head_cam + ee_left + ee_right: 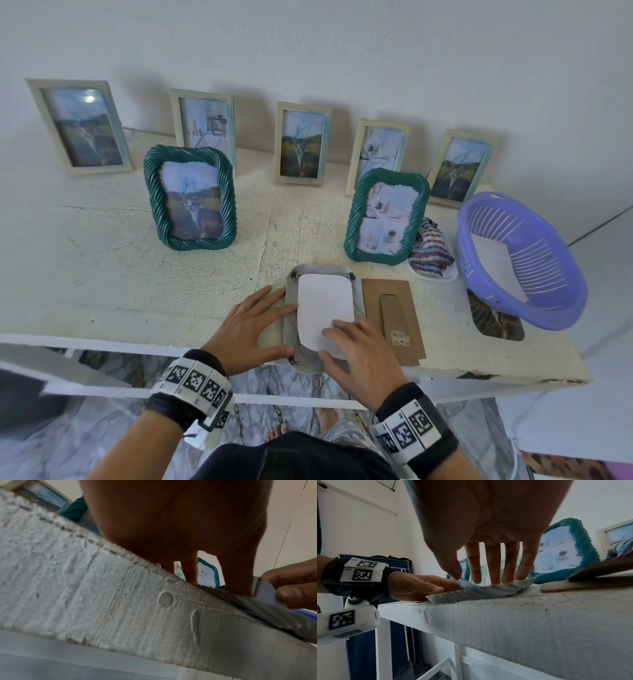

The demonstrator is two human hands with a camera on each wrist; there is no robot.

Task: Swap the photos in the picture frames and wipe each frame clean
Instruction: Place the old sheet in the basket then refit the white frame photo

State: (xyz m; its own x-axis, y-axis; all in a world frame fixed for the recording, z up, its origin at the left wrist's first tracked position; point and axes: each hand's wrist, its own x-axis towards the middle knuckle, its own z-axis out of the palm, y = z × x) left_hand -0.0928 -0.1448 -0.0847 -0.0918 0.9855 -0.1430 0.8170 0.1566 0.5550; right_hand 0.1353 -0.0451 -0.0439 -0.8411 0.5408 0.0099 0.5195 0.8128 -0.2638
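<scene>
A grey ribbed frame (290, 301) lies face down at the table's front edge, its near end hanging over. A photo (325, 305) lies white side up in its back. My left hand (253, 322) rests flat with straight fingers against the frame's left side. My right hand (342, 342) pinches the photo's near right corner: in the left wrist view the thumb (289, 593) sits on the photo (264, 592). In the right wrist view the fingers (494, 566) lie on the photo (518, 582) above the frame (471, 595). The brown backing board (394, 315) lies just right of the frame.
Two green twisted frames (191, 198) (387, 216) stand mid-table, and several cream frames (301, 144) lean along the wall. At the right sit a striped cloth (431, 250) on a white tray and a purple basket (520, 260), with a loose photo (496, 322) partly under it.
</scene>
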